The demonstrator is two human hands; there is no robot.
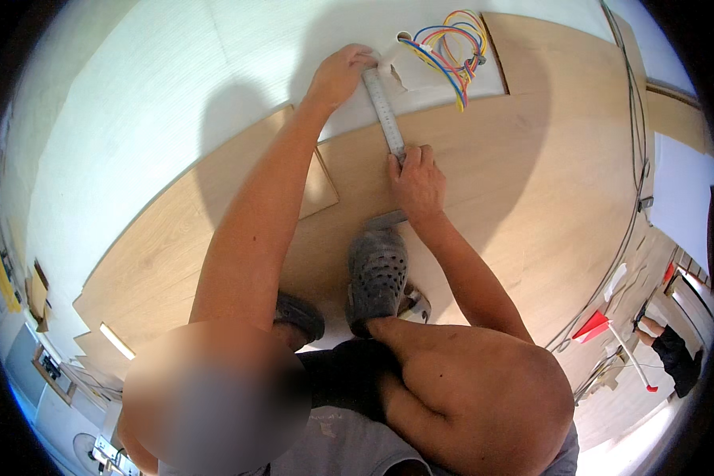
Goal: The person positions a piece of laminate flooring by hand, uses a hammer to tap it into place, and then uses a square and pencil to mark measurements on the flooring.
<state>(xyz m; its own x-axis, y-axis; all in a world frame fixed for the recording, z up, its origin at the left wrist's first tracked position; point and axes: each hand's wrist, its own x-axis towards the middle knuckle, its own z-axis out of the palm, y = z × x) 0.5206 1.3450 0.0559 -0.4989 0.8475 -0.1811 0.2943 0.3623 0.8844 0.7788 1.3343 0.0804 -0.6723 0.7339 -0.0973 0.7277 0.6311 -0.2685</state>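
A graduated metal ruler point(385, 111) runs from the bare white strip by the wall onto the wood-look floor planks point(484, 174). At its far end, my left hand point(343, 74) has its fingers closed by the ruler's tip, next to a white pipe point(392, 52). My right hand point(419, 184) is closed around the near end and hides it. A flat grey bar point(385, 220) lies under my right wrist, by my shoe point(378, 270); I cannot tell whether it joins the ruler. Coloured wires point(452, 55) come out of the pipe in a loose coil.
A small loose plank piece point(319, 186) lies left of the ruler. Dark cables point(633, 198) run along the right side. Farther right are a red-and-white long-handled tool point(623, 345) and another person point(674, 357). A metal tool point(415, 305), partly hidden, sits beside my shoe.
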